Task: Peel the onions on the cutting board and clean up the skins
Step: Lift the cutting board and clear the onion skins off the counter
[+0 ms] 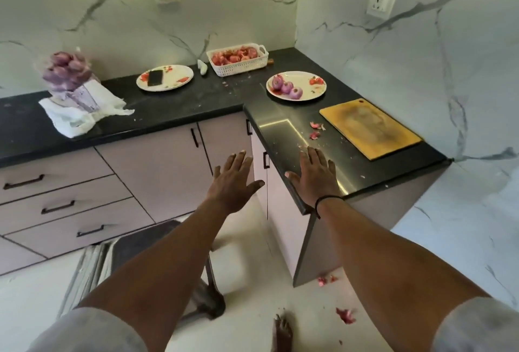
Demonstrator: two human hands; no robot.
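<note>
A bare yellow cutting board (370, 128) lies on the black counter at the right. Three peeled purple onions (287, 88) sit on a white plate (311, 93) beyond it. Reddish skin scraps (316, 130) lie on the counter left of the board, and more skins (345, 315) lie on the floor. A white basket (241, 66) at the back holds a heap of skins. My right hand (316, 173) hovers flat, fingers straight, over the counter's near edge. My left hand (234, 180) is spread open in the air in front of the cabinet doors. Neither holds anything.
A clear bag of unpeeled onions (67, 73) stands on white cloth at the left. A second plate (165, 77) carries a dark flat object. A small white thing (202, 67) lies by the basket. A dark mat (146, 242) and my bare foot (282, 332) are on the floor.
</note>
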